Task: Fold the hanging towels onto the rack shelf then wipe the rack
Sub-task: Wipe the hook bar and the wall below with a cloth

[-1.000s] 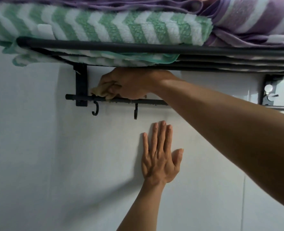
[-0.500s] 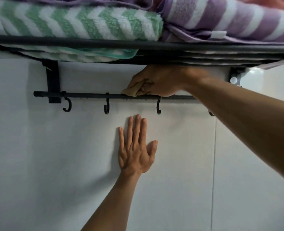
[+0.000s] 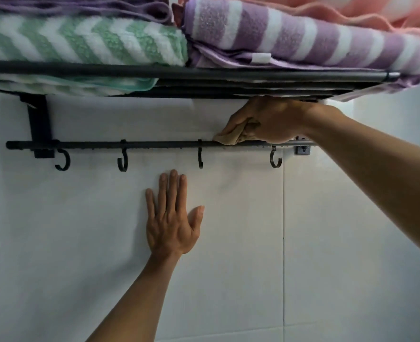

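A black wall rack has a shelf (image 3: 154, 71) above and a thin lower bar (image 3: 154, 145) with several hooks. Folded on the shelf lie a green-and-white chevron towel (image 3: 85, 40), a purple-and-white striped towel (image 3: 302, 38) and a pink towel (image 3: 376, 13) at the top right. My right hand (image 3: 270, 119) grips a small tan cloth (image 3: 225, 138) and presses it on the bar near its right end. My left hand (image 3: 172, 218) lies flat on the white wall below the bar, fingers straight and pointing up.
White tiled wall (image 3: 352, 243) fills the view, with a vertical grout line right of centre. A black bracket (image 3: 39, 124) fixes the rack at the left; a small mount (image 3: 302, 149) sits at the bar's right end. The shelf overhangs close above my right hand.
My right hand has slid the cloth rightward along the lower bar, from near the left bracket to near the right end. My left hand stays flat on the wall.
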`<state>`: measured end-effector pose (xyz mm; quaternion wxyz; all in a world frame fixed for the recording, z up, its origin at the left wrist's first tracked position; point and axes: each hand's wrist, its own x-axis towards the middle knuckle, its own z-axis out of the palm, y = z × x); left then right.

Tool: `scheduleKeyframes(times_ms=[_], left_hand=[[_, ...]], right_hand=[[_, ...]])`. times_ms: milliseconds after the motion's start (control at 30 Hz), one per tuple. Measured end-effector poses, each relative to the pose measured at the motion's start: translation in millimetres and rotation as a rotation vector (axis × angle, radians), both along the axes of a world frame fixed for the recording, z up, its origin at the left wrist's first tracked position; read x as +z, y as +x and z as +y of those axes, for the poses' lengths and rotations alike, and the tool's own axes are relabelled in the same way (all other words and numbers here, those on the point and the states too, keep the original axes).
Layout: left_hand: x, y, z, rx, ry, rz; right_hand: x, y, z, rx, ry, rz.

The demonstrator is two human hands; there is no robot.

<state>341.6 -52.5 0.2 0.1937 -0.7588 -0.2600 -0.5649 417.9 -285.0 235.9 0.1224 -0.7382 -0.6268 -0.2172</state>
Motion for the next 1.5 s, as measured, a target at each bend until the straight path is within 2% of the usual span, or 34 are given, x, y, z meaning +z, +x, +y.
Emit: scheduleKeyframes(times_ms=[267,567,667,767,800,867,933,1067,1133,1200,1333,1500], left_hand=[[1,-1,0,-0.01,0.018,-0.007],[2,-2,-2,0.002,0.018,-0.008],[2,-2,-1,-0.006,0.013,-0.009],[1,0,-2,-0.019,0.006,-0.019],[1,0,-2,-0.02,0.006,-0.024],[2,1,-1,-0.026,0.009,-0.034],[2,2,-1,-0.034,0.011,-0.039],[0,3,-1,-0.038,0.028,-0.054],[-1,3,0,-0.042,0.034,-0.06],[-1,4,0,-0.043,0.038,-0.065],[-1,4,0,-0.037,0.041,-0.064],[-1,5,-1,-0.033,0.04,-0.068]], right_hand=[[-9,26,-35,-0.13,0.126,0.024],[-38,40,-56,-0.094,0.332,0.032],[-58,44,-51,-0.052,0.65,-0.015],[-89,50,-44,0.027,1.208,0.006],[-100,50,-40,0.065,1.377,0.094],[-123,46,-30,0.166,1.629,0.405],[-139,40,-18,0.207,1.773,0.718],[-145,41,-3,0.287,1.685,1.485],[-138,37,0,0.39,1.604,1.736],[-128,34,2,0.491,1.569,1.829],[-114,32,1,0.616,1.497,1.874],[-117,30,5,0.489,1.401,1.676]])
